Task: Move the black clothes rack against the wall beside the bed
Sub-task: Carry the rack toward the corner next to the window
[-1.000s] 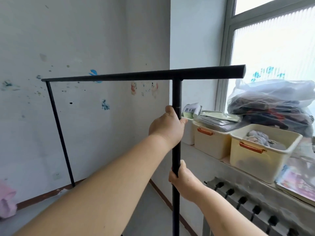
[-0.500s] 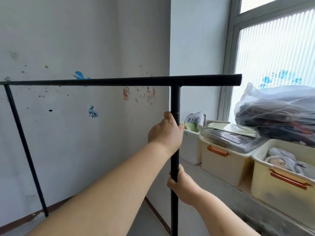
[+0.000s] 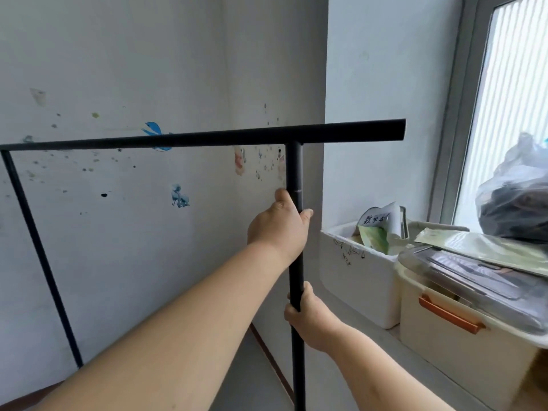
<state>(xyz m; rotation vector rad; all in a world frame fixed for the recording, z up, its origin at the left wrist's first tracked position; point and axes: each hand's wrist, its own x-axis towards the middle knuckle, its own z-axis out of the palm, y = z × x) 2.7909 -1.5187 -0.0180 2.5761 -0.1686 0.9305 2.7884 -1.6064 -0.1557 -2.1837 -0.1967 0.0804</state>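
Note:
The black clothes rack (image 3: 207, 137) stands upright in front of me, its top bar running level from the left edge to past the near post. My left hand (image 3: 278, 229) grips the near upright post below the top bar. Lower on the same post, my right hand (image 3: 308, 320) is closed around it. The far post slants down at the left, close to the white stained wall (image 3: 118, 69). The rack's feet and the bed are out of view.
On a ledge at the right stand a white foam box (image 3: 358, 271) with papers, a cream storage bin (image 3: 462, 330) with orange handle, and a plastic bag of dark clothes (image 3: 516, 200) by the window. A wall corner juts out behind the post.
The rack and my view have shifted toward the left wall and the corner; the bins now sit nearer and further right. Both hands keep their grip on the post.

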